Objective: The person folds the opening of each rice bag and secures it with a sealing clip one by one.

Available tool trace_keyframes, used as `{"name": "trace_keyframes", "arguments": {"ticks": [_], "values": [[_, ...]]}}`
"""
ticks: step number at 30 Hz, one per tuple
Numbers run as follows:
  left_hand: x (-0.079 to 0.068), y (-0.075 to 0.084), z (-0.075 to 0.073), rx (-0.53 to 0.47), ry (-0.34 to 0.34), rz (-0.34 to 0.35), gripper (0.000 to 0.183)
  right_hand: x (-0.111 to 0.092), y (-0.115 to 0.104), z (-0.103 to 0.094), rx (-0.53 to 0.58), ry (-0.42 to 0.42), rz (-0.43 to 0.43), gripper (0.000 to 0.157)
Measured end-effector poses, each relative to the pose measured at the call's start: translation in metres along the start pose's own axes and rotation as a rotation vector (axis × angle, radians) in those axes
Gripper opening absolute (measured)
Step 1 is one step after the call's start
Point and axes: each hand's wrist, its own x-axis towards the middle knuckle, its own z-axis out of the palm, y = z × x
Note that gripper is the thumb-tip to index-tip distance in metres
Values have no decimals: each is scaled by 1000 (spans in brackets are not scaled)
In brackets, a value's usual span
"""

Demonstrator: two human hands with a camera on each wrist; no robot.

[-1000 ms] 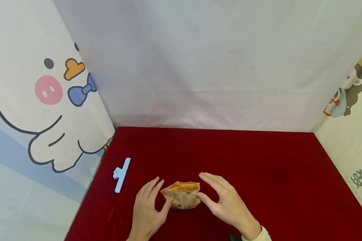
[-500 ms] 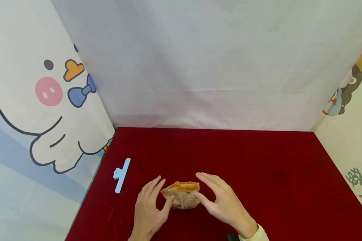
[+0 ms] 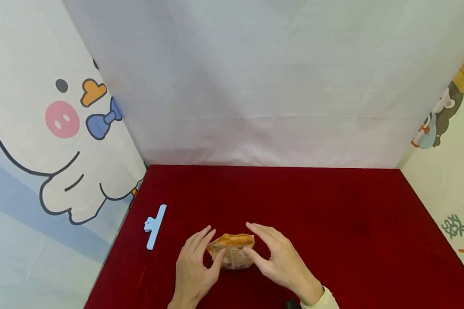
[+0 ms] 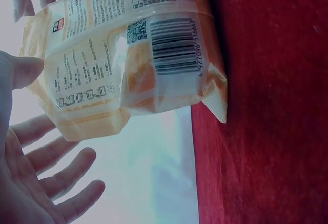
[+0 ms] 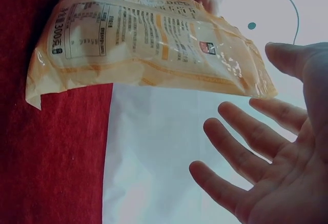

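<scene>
Packet (image 3: 235,257), crinkled plastic — on red cloth (image 3: 317,201); white fabric wall (image 3: 270,94) far; left hand (image 3: 195,265), right hand (image 3: 280,259) — loosely spread, empty.

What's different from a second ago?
The right hand has moved left and the left hand slightly right, both closing in on the bag. Neither hand visibly grips it. The bag and the blue clip stayed where they were.

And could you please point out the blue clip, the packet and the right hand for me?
Blue clip (image 3: 156,227): head view, middle of its long bar.
Packet (image 4: 119,62): left wrist view, middle of its printed side.
Right hand (image 3: 281,259): head view, back of the hand.
</scene>
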Motion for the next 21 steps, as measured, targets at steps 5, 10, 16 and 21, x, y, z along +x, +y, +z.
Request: {"name": "trace_keyframes", "arguments": {"ticks": [5, 10, 16, 21], "values": [[2, 3, 2, -31, 16, 15, 51, 1, -2, 6, 4, 18, -2, 56], [2, 6, 4, -50, 22, 18, 49, 2, -2, 9, 15, 24, 8, 53], [2, 7, 7, -43, 35, 27, 46, 3, -1, 12, 35, 31, -2, 49], [2, 7, 10, -23, 52, 39, 43, 3, 2, 14, 39, 40, -33, 44]]}}
